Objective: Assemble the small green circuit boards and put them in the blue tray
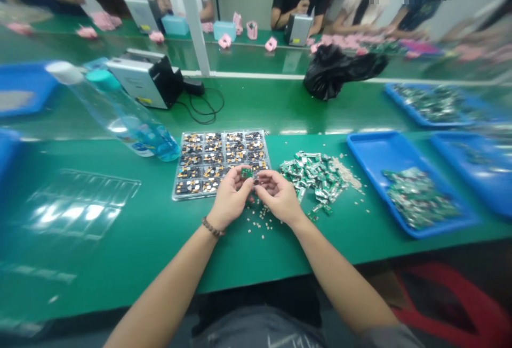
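Note:
Between thumb and fingers, my left hand (232,196) grips a small green circuit board (247,173). Close beside it, my right hand (279,193) is closed in a pinch on a small dark part (256,181), too small to name. Both hands are over the front right corner of a clear compartment tray (175,191) filled with small black, white and orange parts. Tiny pale pieces (260,223) lie scattered on the table below the hands. Right of my right hand is a loose pile of green circuit boards (316,175), with a heap of pale bits (346,175) at its edge.
Blue trays (360,151) with circuit boards stand at the right. An empty clear tray (80,204) lies at the left. Behind are two bottles (132,119), a grey box-shaped device (140,79) with a cable, and a black plastic bag (328,73). People sit across the bench.

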`<state>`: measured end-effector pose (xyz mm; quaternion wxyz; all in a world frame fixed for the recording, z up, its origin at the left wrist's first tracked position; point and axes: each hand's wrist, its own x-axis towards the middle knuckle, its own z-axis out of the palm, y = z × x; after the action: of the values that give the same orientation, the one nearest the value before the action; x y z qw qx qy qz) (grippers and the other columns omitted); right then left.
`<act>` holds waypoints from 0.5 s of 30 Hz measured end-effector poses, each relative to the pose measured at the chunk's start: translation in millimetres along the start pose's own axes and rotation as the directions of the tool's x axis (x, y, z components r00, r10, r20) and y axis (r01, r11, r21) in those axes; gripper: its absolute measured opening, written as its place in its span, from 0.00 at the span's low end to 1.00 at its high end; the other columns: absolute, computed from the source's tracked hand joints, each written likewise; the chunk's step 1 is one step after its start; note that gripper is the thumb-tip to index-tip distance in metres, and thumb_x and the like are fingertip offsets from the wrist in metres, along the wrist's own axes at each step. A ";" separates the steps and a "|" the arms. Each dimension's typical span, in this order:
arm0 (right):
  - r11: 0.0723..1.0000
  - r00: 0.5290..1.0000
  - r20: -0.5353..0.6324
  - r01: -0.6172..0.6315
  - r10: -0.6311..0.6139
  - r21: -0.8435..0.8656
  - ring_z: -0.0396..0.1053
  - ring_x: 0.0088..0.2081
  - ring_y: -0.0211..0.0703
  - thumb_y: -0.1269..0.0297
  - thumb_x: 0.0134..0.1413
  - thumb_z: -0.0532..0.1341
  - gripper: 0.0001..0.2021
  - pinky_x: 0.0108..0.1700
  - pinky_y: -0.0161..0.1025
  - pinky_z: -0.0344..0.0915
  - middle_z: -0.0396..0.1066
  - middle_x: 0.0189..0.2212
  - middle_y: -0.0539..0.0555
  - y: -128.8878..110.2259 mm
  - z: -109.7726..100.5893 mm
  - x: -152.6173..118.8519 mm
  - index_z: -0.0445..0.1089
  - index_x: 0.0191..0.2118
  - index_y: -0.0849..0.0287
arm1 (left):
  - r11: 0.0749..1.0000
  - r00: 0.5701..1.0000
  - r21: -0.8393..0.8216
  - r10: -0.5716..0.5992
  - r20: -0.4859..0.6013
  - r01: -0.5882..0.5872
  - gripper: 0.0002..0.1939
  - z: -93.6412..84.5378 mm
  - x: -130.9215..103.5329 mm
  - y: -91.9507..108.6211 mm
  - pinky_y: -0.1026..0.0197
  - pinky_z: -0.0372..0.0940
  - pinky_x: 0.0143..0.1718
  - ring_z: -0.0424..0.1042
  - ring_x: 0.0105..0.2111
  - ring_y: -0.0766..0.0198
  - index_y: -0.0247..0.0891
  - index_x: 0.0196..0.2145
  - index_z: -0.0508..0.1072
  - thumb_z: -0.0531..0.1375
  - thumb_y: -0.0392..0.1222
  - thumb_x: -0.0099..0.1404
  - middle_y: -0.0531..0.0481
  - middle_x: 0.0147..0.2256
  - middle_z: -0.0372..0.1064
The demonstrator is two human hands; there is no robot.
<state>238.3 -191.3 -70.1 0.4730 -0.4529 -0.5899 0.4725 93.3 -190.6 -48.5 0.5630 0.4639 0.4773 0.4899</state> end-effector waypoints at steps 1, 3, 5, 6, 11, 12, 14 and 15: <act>1.000 1.000 -0.001 -0.023 0.023 0.018 0.75 0.36 0.42 0.60 0.52 0.64 0.16 0.36 0.36 0.73 0.75 0.37 0.54 -1.1 1.7 -1.3 0.67 0.46 0.57 | 1.000 1.000 -0.005 0.021 -0.012 -0.021 0.20 0.1 -0.7 1.2 0.67 0.69 0.29 0.71 0.31 0.66 0.38 0.49 0.65 0.62 0.45 0.61 0.50 0.34 0.69; 0.999 0.999 0.009 -0.035 0.035 -0.008 0.74 0.35 0.42 0.59 0.53 0.64 0.13 0.36 0.36 0.73 0.75 0.35 0.53 -5.9 3.9 -4.0 0.69 0.44 0.58 | 0.998 0.998 0.008 0.062 -0.032 -0.062 0.18 0.9 -2.7 3.5 0.66 0.69 0.35 0.72 0.34 0.66 0.37 0.47 0.66 0.63 0.44 0.60 0.50 0.34 0.71; 0.995 1.000 0.012 0.008 -0.007 -0.100 0.74 0.35 0.42 0.60 0.55 0.62 0.10 0.38 0.37 0.72 0.75 0.35 0.53 -12.9 1.8 -6.1 0.71 0.41 0.57 | 0.996 0.996 0.027 0.089 -0.023 -0.088 0.17 2.2 -4.9 5.2 0.65 0.68 0.39 0.73 0.37 0.65 0.37 0.46 0.67 0.63 0.43 0.61 0.48 0.36 0.72; 0.987 0.999 -0.002 0.034 -0.035 -0.154 0.73 0.35 0.42 0.60 0.56 0.62 0.09 0.38 0.37 0.71 0.76 0.35 0.53 -16.5 -2.3 -6.7 0.72 0.40 0.57 | 0.994 0.994 0.022 0.106 -0.011 -0.106 0.17 3.0 -5.9 6.0 0.64 0.68 0.41 0.73 0.39 0.64 0.37 0.47 0.67 0.63 0.43 0.61 0.48 0.38 0.72; 0.891 0.932 -0.289 0.070 -0.219 -0.450 0.73 0.38 0.44 0.60 0.55 0.62 0.08 0.42 0.41 0.70 0.76 0.37 0.54 -27.4 -77.1 -10.0 0.75 0.38 0.56 | 0.964 0.964 0.036 0.264 -0.032 -0.263 0.18 6.7 -13.2 21.4 0.61 0.68 0.42 0.71 0.42 0.61 0.39 0.49 0.67 0.63 0.42 0.62 0.45 0.41 0.71; 0.848 0.894 -0.356 0.047 -0.271 -0.528 0.73 0.39 0.46 0.60 0.55 0.62 0.08 0.44 0.43 0.69 0.76 0.38 0.55 -28.7 -103.4 -12.7 0.76 0.37 0.56 | 0.959 0.958 0.039 0.283 -0.041 -0.281 0.15 6.6 -18.3 29.2 0.61 0.69 0.41 0.71 0.40 0.62 0.39 0.47 0.68 0.62 0.42 0.63 0.46 0.40 0.71; 0.749 0.809 -0.476 -0.069 -0.345 -0.659 0.73 0.39 0.47 0.59 0.53 0.63 0.09 0.45 0.44 0.68 0.76 0.38 0.56 -31.5 -161.8 -21.1 0.77 0.36 0.57 | 0.952 0.952 0.044 0.304 -0.043 -0.302 0.12 3.8 -36.0 48.7 0.61 0.69 0.38 0.72 0.35 0.63 0.40 0.45 0.70 0.61 0.41 0.64 0.48 0.36 0.71; 0.699 0.776 -0.530 -0.167 -0.342 -0.696 0.73 0.37 0.48 0.58 0.51 0.64 0.11 0.44 0.45 0.67 0.76 0.37 0.57 -33.0 -191.2 -26.5 0.77 0.37 0.58 | 0.945 0.945 0.030 0.327 -0.028 -0.326 0.11 0.8 -48.5 58.9 0.60 0.69 0.37 0.72 0.35 0.63 0.40 0.45 0.71 0.61 0.41 0.64 0.48 0.36 0.71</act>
<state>427.7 -197.3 -20.7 0.4515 -0.6980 -0.5558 0.0056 84.6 -233.6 13.9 0.4604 0.5353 0.4093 0.5778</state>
